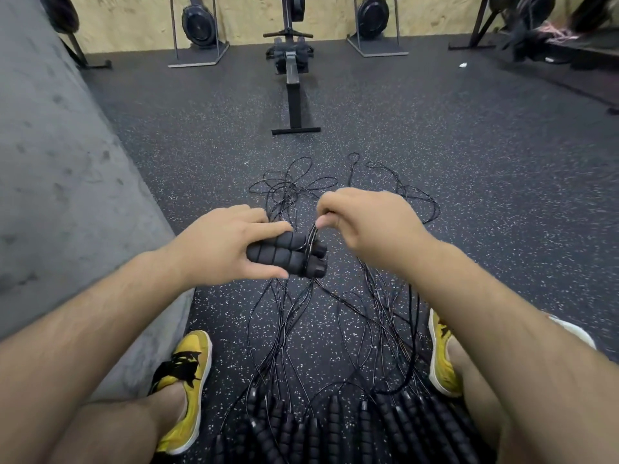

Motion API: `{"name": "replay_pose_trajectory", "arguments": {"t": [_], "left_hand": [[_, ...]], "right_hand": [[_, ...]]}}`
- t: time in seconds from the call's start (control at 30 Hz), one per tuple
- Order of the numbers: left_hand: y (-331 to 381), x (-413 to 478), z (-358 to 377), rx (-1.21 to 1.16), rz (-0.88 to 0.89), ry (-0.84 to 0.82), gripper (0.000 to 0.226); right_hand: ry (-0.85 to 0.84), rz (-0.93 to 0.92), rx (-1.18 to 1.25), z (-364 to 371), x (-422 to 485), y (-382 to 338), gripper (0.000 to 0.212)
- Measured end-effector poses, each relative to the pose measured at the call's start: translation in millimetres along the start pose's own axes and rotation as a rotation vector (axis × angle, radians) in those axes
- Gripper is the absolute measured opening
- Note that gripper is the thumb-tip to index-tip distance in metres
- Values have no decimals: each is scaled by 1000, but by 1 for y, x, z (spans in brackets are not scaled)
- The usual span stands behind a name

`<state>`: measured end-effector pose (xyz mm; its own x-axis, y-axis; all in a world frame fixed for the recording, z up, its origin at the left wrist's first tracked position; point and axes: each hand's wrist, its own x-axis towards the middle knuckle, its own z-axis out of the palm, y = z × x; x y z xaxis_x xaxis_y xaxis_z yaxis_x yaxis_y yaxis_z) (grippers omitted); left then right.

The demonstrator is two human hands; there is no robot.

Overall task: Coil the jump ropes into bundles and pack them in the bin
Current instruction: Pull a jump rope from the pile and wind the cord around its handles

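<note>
Left grip (227, 246) curled round both foam handles (278, 254), held above the floor (485, 195).
Their long axis points rightward at the right grip (365, 226), just beside the caps, pinching the cord (312, 236) for winding.

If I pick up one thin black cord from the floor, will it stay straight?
Probably not: the cords lie in loose loops, so one would likely flop and dangle. It looks thin, so probably light. They cross each other, so it may snag its neighbours.

Grey wall (60, 182) hems the left; loose ropes (335, 316) litter the floor (469, 182).
</note>
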<state>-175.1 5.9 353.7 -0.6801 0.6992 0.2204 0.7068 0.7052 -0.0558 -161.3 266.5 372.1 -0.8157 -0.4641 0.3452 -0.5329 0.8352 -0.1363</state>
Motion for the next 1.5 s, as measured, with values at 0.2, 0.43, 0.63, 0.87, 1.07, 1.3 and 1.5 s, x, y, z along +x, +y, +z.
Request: {"name": "replay_pose_trajectory", "arguments": {"t": [0.2,0.43,0.63,0.87,1.07,1.3,1.5], "left_hand": [[24,0,-16,-313,-42,119,68],[26,9,-17,-247,-238,262,60],[2,10,-8,20,-344,284,68],[-18,4,2,210,-302,229,73],[-12,5,6,193,-186,144,75],[17,5,0,2,44,81,64],[37,-2,-11,-192,57,111,68]], "right_hand": [[-54,181,349,15,2,22,17],[-183,338,587,51,-4,-31,23],[-251,317,543,36,-12,-55,37],[-227,252,526,4,-19,-55,34],[-96,139,212,-13,-16,-33,26],[-57,47,43,-14,-5,2,28],[-82,60,256,9,-3,26,22]]}}
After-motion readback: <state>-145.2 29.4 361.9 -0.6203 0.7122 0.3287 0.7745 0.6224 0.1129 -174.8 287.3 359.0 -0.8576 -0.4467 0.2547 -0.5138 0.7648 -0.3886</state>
